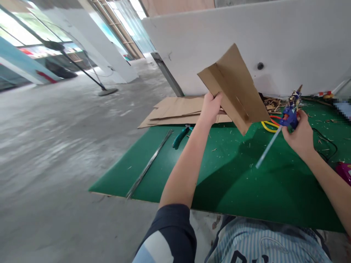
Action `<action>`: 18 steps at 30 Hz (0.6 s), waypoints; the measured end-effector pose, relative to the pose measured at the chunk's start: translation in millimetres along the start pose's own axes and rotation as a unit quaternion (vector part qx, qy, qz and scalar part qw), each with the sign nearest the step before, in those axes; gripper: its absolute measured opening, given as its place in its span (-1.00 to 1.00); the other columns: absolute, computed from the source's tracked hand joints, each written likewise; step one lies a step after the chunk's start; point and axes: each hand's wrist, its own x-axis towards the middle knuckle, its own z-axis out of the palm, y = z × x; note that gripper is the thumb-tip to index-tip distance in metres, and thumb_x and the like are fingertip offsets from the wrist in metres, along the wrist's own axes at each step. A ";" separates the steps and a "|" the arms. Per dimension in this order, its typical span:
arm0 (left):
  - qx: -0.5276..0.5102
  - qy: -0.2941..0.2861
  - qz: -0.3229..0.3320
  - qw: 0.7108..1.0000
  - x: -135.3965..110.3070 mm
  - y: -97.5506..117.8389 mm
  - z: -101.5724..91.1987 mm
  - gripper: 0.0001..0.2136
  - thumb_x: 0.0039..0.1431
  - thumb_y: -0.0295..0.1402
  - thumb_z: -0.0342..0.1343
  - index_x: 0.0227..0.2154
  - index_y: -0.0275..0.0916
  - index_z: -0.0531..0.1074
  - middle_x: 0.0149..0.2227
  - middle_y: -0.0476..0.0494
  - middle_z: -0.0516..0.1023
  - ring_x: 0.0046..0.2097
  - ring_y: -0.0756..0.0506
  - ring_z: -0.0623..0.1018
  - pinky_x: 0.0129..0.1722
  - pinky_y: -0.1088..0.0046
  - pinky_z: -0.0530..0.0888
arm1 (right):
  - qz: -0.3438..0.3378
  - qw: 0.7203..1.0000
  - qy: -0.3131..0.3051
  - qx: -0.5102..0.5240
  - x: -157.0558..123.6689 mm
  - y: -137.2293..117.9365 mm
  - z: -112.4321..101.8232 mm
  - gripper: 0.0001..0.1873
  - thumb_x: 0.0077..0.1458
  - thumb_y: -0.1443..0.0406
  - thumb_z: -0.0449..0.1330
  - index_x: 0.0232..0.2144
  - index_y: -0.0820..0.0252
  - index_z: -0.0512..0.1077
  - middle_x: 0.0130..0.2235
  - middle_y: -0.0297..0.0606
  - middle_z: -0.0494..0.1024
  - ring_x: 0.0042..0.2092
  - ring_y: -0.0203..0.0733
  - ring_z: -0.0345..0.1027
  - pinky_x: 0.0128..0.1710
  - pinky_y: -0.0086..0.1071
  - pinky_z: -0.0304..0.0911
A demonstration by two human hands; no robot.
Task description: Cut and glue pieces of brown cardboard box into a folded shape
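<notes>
My left hand (211, 106) grips a folded piece of brown cardboard (236, 86) by its lower edge and holds it up above the green mat (219, 182). To the right, my right hand (300, 135) is closed around a blue glue gun (290, 114) with a pale glue stick (268, 147) sticking out of its back toward me. The gun's tip points up and away, just right of the cardboard.
Flat cardboard sheets (178, 109) lie at the mat's far left. A teal-handled tool (180, 136) and a long metal ruler (149, 165) rest on the mat. Yellow and orange handles (270, 124) lie under the cardboard. A white board (246, 44) stands behind; a black cable (327, 140) runs right.
</notes>
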 end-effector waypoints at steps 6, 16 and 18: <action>0.010 -0.007 -0.005 1.000 4.9 -6.5 -9.4 -0.78 0.17 -0.30 -0.02 -0.15 -0.23 0.36 -0.32 -0.15 0.55 -0.28 -0.12 0.59 -0.31 0.27 0.60 | 0.037 0.970 -0.207 -0.124 -0.3 18.9 18.4 -0.37 0.12 0.15 -0.03 0.21 0.29 0.11 -0.04 0.14 0.40 -0.04 0.25 0.32 -0.19 0.01 0.28; 0.033 -0.033 0.030 0.998 -4.8 0.7 0.3 -0.83 0.18 -0.33 -0.06 -0.22 -0.22 0.37 -0.33 -0.13 0.52 -0.35 -0.12 0.57 -0.40 0.23 0.58 | -0.109 0.986 -0.075 0.107 24.7 -23.8 1.6 -0.21 0.10 -0.07 0.05 0.25 0.24 0.07 0.20 0.09 0.25 0.23 0.15 0.10 0.18 0.09 0.07; 0.060 -0.045 0.057 0.996 -10.7 7.0 2.5 -0.85 0.17 -0.35 -0.05 -0.29 -0.23 0.39 -0.40 -0.10 0.48 -0.36 -0.12 0.56 -0.36 0.22 0.57 | -0.095 0.970 -0.095 0.203 37.3 -44.6 0.6 -0.16 0.05 -0.08 0.13 0.25 0.21 0.05 0.21 0.06 0.26 0.19 0.11 0.18 0.14 0.04 0.17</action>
